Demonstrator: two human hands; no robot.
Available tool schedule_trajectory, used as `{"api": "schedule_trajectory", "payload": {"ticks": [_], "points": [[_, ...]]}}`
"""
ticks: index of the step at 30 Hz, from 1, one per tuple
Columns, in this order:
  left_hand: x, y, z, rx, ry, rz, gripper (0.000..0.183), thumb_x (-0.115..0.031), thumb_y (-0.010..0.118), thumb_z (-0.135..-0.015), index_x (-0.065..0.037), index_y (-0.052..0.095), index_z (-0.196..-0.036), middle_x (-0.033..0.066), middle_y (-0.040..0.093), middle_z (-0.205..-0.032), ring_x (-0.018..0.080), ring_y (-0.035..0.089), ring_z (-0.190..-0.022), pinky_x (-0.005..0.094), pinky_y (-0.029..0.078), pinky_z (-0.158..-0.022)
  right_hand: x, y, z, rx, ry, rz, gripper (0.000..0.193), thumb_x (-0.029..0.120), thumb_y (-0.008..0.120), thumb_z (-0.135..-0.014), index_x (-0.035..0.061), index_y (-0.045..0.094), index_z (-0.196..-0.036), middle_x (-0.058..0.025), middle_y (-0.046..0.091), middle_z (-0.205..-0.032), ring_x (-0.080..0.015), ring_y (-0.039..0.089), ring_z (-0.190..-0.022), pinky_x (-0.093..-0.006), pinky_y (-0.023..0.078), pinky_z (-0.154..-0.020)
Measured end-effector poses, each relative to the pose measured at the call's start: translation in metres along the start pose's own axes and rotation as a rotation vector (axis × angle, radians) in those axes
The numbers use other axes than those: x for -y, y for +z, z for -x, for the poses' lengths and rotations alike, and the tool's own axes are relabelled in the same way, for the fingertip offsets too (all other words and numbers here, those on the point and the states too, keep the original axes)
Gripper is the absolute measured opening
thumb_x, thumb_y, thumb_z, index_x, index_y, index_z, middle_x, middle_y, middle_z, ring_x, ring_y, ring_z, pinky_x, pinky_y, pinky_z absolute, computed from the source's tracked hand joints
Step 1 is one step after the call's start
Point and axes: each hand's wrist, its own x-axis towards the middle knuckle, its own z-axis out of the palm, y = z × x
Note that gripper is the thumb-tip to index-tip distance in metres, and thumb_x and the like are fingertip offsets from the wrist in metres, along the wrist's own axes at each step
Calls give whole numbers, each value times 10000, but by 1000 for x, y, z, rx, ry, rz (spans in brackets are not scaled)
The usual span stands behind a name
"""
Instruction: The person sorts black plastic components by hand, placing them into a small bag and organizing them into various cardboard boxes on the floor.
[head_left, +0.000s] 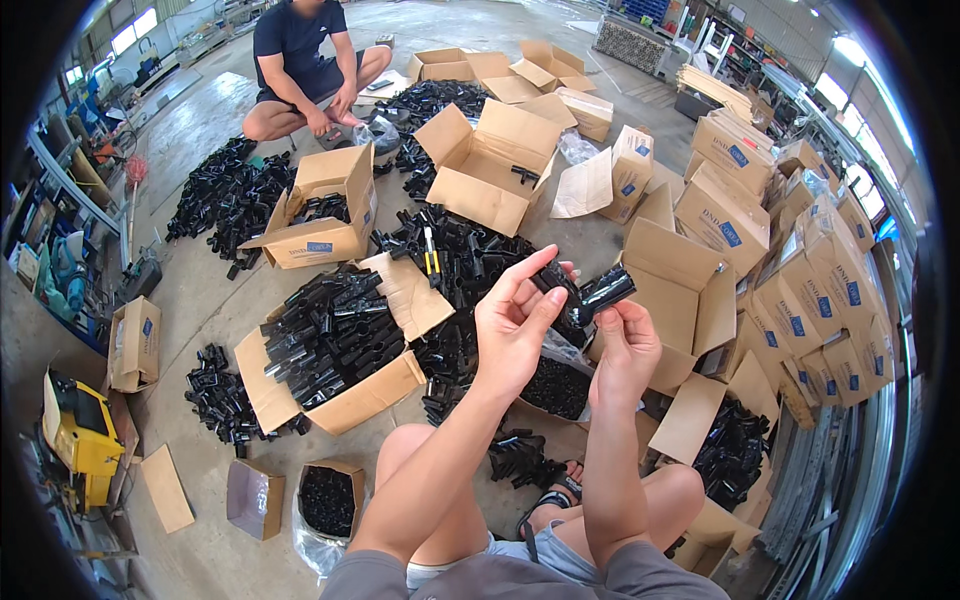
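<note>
Between my two hands is a glossy black tube-shaped fitting [606, 289], held up in front of me over the cartons. The fingers of my left hand [512, 325] close round its dark left part, and that end is partly hidden. My right hand [625, 355] pinches it from below, near the open tube end. Under the hands sits a box of small black pieces [556, 388]. To the left stands an open carton [365, 395] heaped with black tubular fittings [340, 335]. A yellow-and-black tool [432, 250] lies on the pile beyond it.
Another person [305, 70] sits cross-legged at the far left beside a heap of black fittings [225, 200]. Open cartons [490, 150] spread across the floor. Stacked closed boxes [815, 290] and long metal profiles [840, 480] line the right. A yellow case [78, 440] stands at left.
</note>
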Motion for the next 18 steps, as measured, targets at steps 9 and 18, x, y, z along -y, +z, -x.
{"api": "schedule_trajectory", "payload": {"ticks": [9,18], "points": [[7,3,3,77,52,-81,433,70,652,-942,6,590,-1365,-5,664,-1023,-16,419,-716,158,447,-739,5,-4,2,65,309,-382,116,102,649,-998,45,689,-1091,-38,716,-1075,-120,661,-973,-286,530,-884],[-13,0,2,287,399,-733,358,50,695,-840,-23,699,-1191,173,684,-1250,294,680,-1154,375,552,-951,6,4,19,-24,421,-287,218,218,663,-1003,62,643,-1154,-14,677,-1072,-119,655,-949,-262,511,-840]]}}
